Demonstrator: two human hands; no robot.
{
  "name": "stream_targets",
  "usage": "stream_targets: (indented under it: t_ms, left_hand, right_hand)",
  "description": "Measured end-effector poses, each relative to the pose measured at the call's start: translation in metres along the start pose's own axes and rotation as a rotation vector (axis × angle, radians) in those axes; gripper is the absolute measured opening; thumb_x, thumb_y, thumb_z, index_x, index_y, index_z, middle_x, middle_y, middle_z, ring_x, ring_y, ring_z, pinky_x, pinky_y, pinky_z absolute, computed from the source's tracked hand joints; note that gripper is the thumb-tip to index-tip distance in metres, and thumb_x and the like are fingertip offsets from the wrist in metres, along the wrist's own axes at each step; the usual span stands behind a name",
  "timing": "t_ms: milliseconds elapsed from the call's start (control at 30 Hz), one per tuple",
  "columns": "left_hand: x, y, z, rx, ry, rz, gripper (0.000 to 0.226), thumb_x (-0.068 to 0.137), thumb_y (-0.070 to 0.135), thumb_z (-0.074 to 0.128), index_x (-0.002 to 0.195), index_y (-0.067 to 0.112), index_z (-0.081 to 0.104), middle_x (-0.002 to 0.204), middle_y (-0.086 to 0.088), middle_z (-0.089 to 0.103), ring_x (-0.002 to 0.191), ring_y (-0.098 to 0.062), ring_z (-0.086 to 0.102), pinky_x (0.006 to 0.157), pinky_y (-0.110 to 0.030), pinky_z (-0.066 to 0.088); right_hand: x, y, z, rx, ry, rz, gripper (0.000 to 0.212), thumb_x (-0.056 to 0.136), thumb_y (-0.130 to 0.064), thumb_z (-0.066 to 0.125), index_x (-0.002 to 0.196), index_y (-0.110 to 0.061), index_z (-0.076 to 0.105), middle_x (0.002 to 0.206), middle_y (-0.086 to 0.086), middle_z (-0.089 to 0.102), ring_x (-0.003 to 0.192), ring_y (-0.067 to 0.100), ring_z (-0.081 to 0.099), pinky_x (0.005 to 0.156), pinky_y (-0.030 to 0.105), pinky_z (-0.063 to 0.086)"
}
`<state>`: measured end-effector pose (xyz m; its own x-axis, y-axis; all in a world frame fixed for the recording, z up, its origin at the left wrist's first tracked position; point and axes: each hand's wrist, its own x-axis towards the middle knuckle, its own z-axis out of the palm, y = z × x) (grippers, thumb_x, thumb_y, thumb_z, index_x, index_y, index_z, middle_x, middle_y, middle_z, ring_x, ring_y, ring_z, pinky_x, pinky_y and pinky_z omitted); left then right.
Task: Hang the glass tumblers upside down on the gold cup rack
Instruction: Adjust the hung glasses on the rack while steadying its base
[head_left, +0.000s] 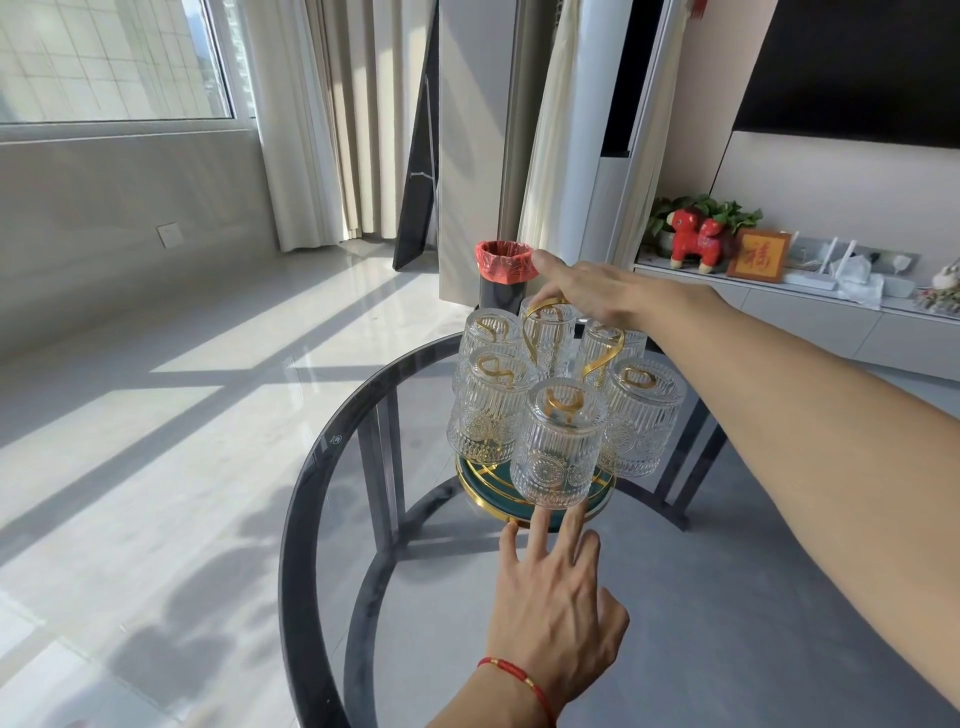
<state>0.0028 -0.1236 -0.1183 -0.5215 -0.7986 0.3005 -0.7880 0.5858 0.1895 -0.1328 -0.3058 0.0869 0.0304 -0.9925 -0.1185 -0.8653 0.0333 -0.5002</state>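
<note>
Now, step in hand: all the tumblers appear hung, so I judge I am only steadying or turning the gold cup rack (540, 332) to check it.
Rack place: it stands on the round glass table (322, 467), toward the table's 12 o'clock edge, on a green gold-rimmed base (470, 480).
Right hand (597, 296): reaching over the rack's top from 3 o'clock, fingers spread flat above the gold loop handle; whether it touches the loop I cannot tell, and it grips nothing that I can see.
Left hand (556, 603): open, fingers splayed, tips right at the base's 6 o'clock rim, holding nothing.
Doing it well: I would press the base lightly with my left fingertips while the right takes the loop, move slowly, and keep clear of the front tumbler (558, 447), which hangs closest to my fingers.
Tumbler count: six ribbed glass tumblers, all upside down on gold pegs around the rack.
Rack count: one.
Loose tumblers on the table: none that I see.
Risk: I judge a jolt could knock glass against glass.
</note>
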Motion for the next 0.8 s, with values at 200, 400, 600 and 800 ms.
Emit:
stream_targets:
  t_ms: [200,400,600,800]
  left_hand:
    - [0.0003,-0.0006,0.0004,0.000,-0.007,0.001,0.043,0.083,0.045,0.048,0.113,0.016,0.060,0.159,-0.004,0.041,0.139,-0.038,0.039,0.106,-0.061,0.041]
    - [0.0002,-0.0004,0.0021,-0.004,0.021,0.003,0.039,0.081,0.043,0.050,0.107,0.015,0.060,0.156,-0.004,0.044,0.135,-0.037,0.041,0.105,-0.060,0.042]
    - [-0.0002,-0.0003,0.0022,0.002,0.019,0.001,0.040,0.081,0.044,0.050,0.108,0.016,0.060,0.156,-0.003,0.044,0.135,-0.037,0.042,0.105,-0.060,0.042]
    - [-0.0005,0.0000,0.0011,0.005,0.014,0.004,0.041,0.082,0.043,0.049,0.109,0.015,0.060,0.156,-0.004,0.043,0.135,-0.037,0.042,0.106,-0.061,0.041]
  right_hand:
    - [-0.0034,-0.0034,-0.0014,-0.003,-0.027,0.003,0.085,0.100,-0.071,0.009,0.137,-0.019,0.066,0.158,0.016,0.044,0.144,0.035,0.039,0.106,0.045,0.025]
    - [-0.0025,-0.0047,-0.0014,-0.016,-0.024,0.015,0.087,0.098,-0.074,0.010,0.136,-0.020,0.067,0.156,0.014,0.047,0.142,0.035,0.041,0.104,0.044,0.026]
    - [-0.0039,-0.0054,-0.0013,-0.003,-0.029,0.000,0.085,0.101,-0.071,0.010,0.135,-0.018,0.068,0.156,0.015,0.048,0.143,0.034,0.040,0.108,0.043,0.025]
    - [-0.0053,-0.0048,-0.0006,-0.018,-0.019,0.002,0.087,0.098,-0.074,0.010,0.141,-0.020,0.063,0.159,0.016,0.044,0.144,0.037,0.039,0.116,0.052,0.024]
